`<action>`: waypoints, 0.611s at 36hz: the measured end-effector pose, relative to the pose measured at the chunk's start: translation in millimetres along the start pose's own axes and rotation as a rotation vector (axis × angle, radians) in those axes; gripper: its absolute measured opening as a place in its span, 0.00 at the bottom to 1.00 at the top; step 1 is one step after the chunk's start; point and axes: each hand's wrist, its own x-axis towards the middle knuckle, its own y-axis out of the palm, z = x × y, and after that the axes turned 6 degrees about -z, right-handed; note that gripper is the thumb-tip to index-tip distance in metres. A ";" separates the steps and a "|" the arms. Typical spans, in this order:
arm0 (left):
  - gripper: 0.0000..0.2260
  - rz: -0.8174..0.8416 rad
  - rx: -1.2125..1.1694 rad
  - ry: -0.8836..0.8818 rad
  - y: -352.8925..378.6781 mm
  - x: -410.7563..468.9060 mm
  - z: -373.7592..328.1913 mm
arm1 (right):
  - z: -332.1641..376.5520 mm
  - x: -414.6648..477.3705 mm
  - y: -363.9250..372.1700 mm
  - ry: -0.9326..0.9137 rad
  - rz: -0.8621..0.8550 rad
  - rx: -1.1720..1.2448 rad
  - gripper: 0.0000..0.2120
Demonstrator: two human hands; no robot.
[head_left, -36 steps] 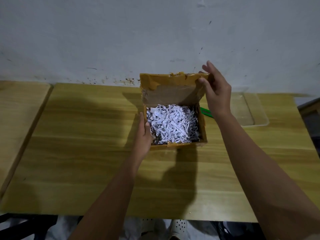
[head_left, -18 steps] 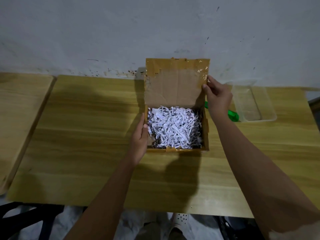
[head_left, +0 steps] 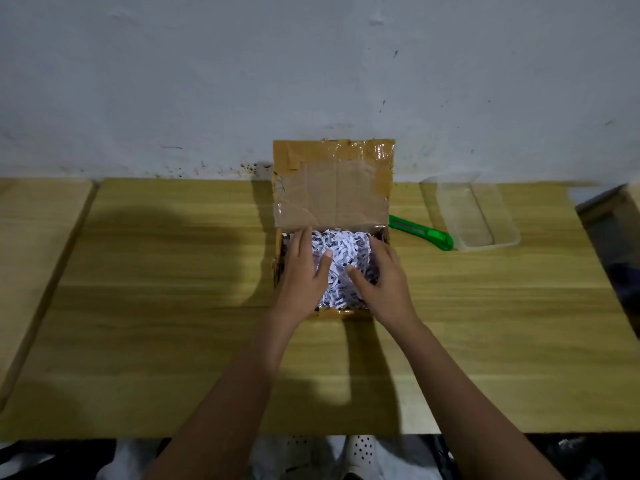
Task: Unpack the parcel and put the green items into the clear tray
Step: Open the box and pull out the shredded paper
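While the cardboard box (head_left: pixel 332 308) sits open on the wooden table (head_left: pixel 173 323), its taped lid (head_left: pixel 332 188) is stood upright against the white wall (head_left: pixel 207 81) behind it. Both hands are laid on the shredded paper (head_left: pixel 341 247) that fills the box. The left hand (head_left: pixel 304 271) is placed palm down over the left side of the filling, its fingers spread and its thumb angled inward. The right hand (head_left: pixel 384 275) is set over the right side, fingers curved into the paper, thumb pointed toward the left one. Nothing is seen to be pinched by either hand; only loose strips are touched. A green utility knife (head_left: pixel 424 233) is laid on the table just right of the box. The clear tray (head_left: pixel 498 242) is found beside the knife's far end, near the wall, with nothing visible in it. Any green items in the box are hidden by the paper.
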 end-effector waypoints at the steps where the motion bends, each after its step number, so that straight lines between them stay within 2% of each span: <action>1: 0.28 0.039 0.038 0.005 0.2 1.8 2.1 | -0.1 -0.6 1.4 0.014 0.073 -0.030 0.35; 5: 0.33 0.186 0.202 0.053 -10.6 7.7 11.7 | -0.5 5.8 -1.4 0.074 0.274 -0.129 0.49; 12: 0.33 0.421 0.390 -0.054 -12.4 16.5 12.3 | -0.8 17.6 0.9 0.173 0.419 -0.110 0.54; 22: 0.32 0.412 0.337 -0.180 -1.1 21.1 11.9 | -5.5 21.6 11.1 0.242 0.413 -0.081 0.55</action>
